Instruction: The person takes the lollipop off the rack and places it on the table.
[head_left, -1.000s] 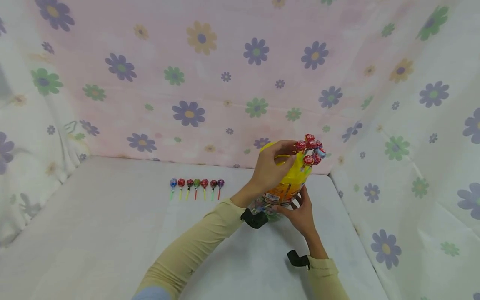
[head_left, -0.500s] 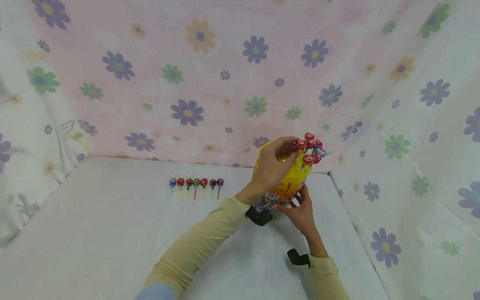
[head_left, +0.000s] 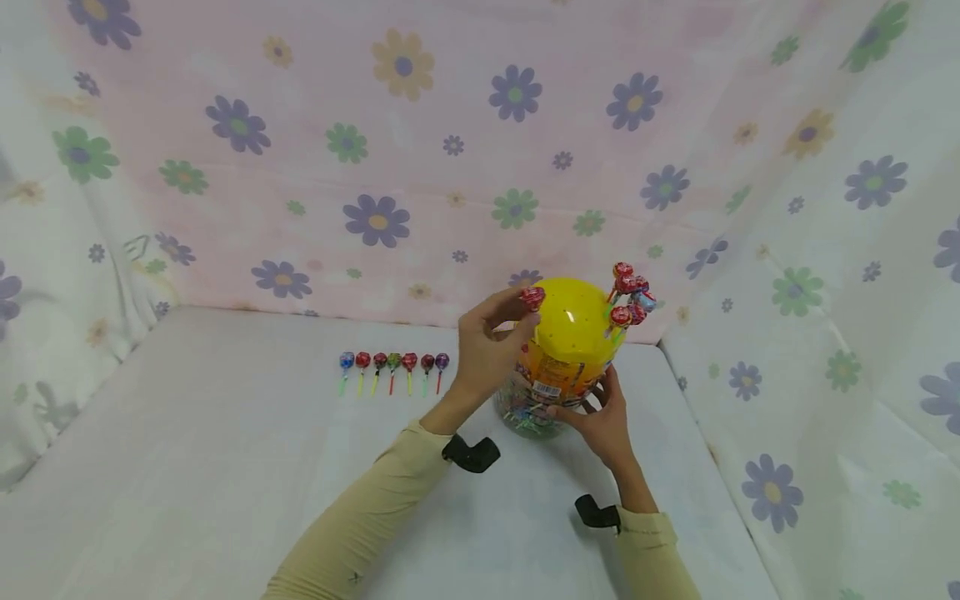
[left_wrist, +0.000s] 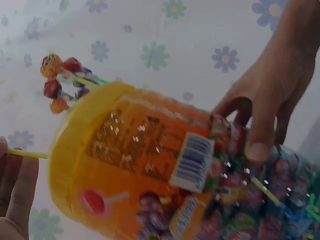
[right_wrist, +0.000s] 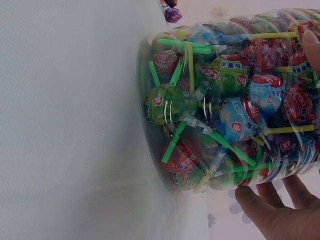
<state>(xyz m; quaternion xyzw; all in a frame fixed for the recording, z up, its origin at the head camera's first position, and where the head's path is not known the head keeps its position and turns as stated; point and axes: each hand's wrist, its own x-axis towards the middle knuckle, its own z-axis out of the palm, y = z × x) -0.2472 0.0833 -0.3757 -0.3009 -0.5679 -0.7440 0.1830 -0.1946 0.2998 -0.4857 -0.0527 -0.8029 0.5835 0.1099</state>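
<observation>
A clear plastic jar (head_left: 536, 417) of wrapped lollipops stands on the table under a domed yellow lid (head_left: 572, 321). My right hand (head_left: 603, 423) grips the jar's side, its thumb in front and fingers behind. At the lid's left side, my left hand (head_left: 487, 346) pinches a red-wrapped lollipop (head_left: 532, 298). In the left wrist view its yellow stick (left_wrist: 27, 153) runs from the fingertips (left_wrist: 4, 147) to the lid's edge. Several lollipops (head_left: 620, 317) stick out of the lid's right side. Through the jar wall, the right wrist view shows green, blue and red wrappers (right_wrist: 240, 119).
Several lollipops (head_left: 393, 361) lie in a row on the white table (head_left: 225, 467), left of the jar, sticks toward me. A flowered cloth (head_left: 420, 167) rises behind the table and along both sides.
My left hand has moved left across the lid, from beside the upright lollipops to the lid's left side, carrying the red lollipop. My right hand stays on the jar.
</observation>
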